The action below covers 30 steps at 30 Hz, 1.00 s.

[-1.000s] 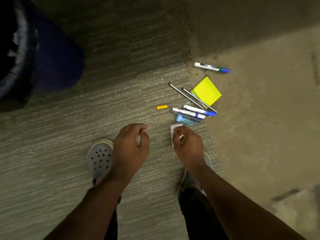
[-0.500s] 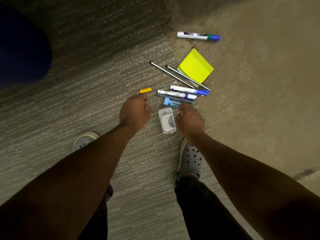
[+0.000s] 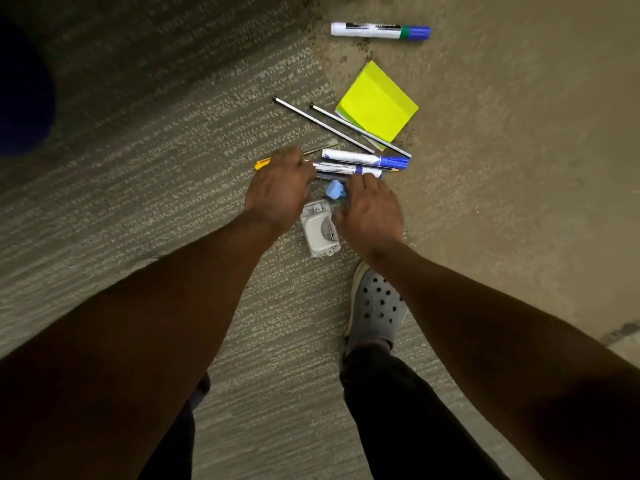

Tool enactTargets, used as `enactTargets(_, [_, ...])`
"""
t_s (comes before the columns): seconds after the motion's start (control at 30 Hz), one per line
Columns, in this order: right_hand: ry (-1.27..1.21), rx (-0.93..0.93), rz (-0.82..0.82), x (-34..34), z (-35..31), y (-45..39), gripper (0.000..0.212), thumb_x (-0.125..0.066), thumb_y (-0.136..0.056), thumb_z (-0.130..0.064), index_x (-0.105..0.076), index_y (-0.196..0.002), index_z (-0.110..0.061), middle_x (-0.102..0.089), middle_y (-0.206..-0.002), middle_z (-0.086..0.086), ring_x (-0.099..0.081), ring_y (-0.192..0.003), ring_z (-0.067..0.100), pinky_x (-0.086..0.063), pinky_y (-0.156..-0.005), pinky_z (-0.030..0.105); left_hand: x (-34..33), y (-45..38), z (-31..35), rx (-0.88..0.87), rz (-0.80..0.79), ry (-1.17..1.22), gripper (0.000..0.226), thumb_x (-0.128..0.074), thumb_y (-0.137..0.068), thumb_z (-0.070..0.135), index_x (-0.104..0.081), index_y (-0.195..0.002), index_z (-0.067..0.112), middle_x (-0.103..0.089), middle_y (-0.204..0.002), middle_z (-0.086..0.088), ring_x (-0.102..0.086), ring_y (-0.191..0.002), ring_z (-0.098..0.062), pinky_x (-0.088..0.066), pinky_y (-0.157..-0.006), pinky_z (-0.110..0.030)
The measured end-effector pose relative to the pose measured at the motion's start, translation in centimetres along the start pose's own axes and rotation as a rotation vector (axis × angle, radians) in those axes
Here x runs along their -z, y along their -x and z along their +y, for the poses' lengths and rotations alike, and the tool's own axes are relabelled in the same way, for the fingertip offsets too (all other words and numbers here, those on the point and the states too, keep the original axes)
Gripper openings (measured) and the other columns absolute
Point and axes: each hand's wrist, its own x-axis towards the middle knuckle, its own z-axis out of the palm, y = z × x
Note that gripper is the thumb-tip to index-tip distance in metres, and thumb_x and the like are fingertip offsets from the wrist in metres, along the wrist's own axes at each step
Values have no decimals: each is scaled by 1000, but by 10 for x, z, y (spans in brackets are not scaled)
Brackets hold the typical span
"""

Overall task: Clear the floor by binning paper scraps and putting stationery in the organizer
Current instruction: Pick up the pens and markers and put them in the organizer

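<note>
Stationery lies in a heap on the carpet. My left hand reaches palm down over the left ends of two blue-capped markers and covers part of a yellow cutter; it is blurred and grips nothing that I can see. My right hand hovers with spread fingers beside a small blue item and a grey-white plastic case that lies between both hands. Two silver pencils and a yellow sticky-note pad lie beyond. A third marker lies farther off.
A dark blue bin shows at the left edge. My right foot in a grey clog stands just behind the heap. The ribbed carpet meets a smoother tan floor on the right.
The view has dropped closer to the floor. My right hand let go of the grey-white case, which now lies on the carpet. Both hands moved forward onto the heap.
</note>
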Motion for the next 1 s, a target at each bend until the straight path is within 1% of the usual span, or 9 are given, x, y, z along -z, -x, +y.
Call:
enactTargets(0.1, [-295, -175, 65, 3, 11, 16, 36, -66, -74, -26, -51, -103, -11, -59, -97, 10, -57, -90, 30, -44, -76, 36, -2, 0, 2, -11, -23, -72, 26, -56, -91, 20, -63, -114, 11, -56, -114, -15, -49, -112, -35, -47, -87, -46])
enactTargets(0.23, [-531, -354, -18, 4, 17, 27, 32, -63, -77, -29, -41, -99, -28, -61, -80, -2, -59, -70, 20, -44, -62, 30, -6, -4, 14, -4, 10, -148, 23, -54, -94, 23, -64, -111, 12, -58, -113, -12, -50, -110, -33, -45, -87, -44])
enactTargets(0.37, [-766, -515, -91, 0, 22, 33, 10, -51, -88, -25, -43, -93, -28, -56, -67, -8, -55, -52, -1, -43, -47, 22, -11, -8, 28, -65, -2, -215, 21, -55, -94, 18, -63, -113, 15, -62, -110, -10, -56, -104, -33, -45, -81, -41])
enactTargets(0.4, [-813, -545, -87, -1, 23, 33, 5, -48, -90, -24, -44, -91, -27, -55, -67, -8, -52, -51, -1, -43, -48, 21, -12, -9, 30, -73, -4, -222, 21, -56, -93, 17, -63, -113, 15, -62, -109, -10, -57, -102, -33, -45, -80, -41])
enactTargets(0.53, [-928, -645, -121, -2, 22, 29, 8, -42, -92, -24, -49, -86, -24, -53, -68, -2, -48, -58, 15, -46, -57, 35, -16, -11, 27, -81, -34, -137, 22, -57, -92, 11, -61, -113, 12, -61, -110, -12, -57, -101, -32, -48, -79, -42])
enactTargets(0.63, [-1068, -759, -150, -1, 21, 26, 15, -39, -89, -15, -52, -85, -21, -52, -69, 1, -50, -52, 17, -48, -47, 30, -14, -10, 22, 26, -8, 107, 18, -58, -90, 9, -58, -107, 15, -61, -106, -11, -56, -98, -31, -46, -75, -41])
enactTargets(0.73, [-1072, -818, -117, -1, 20, 23, 16, -41, -88, -14, -53, -80, -20, -54, -70, 3, -51, -53, 19, -41, -43, 24, -6, -6, 18, 115, 38, 355, 27, -57, -87, 7, -56, -113, 14, -66, -99, -12, -60, -89, -33, -45, -70, -36])
enactTargets(0.83, [-971, -840, -72, 0, 20, 18, 15, -47, -89, -24, -51, -75, -25, -59, -71, 0, -56, -59, 22, -48, -50, 32, 1, -9, 13, 209, 40, 546, 27, -53, -87, 3, -55, -113, 8, -66, -95, -12, -61, -81, -28, -41, -64, -29])
enactTargets(1.0, [-846, -744, -65, 2, 25, 9, 8, -56, -87, -29, -55, -80, -27, -64, -75, 0, -60, -61, 21, -58, -62, 49, 9, -21, -2, 384, 143, 489, 18, -50, -94, 9, -59, -108, 3, -60, -111, -17, -58, -90, -23, -42, -66, -29])
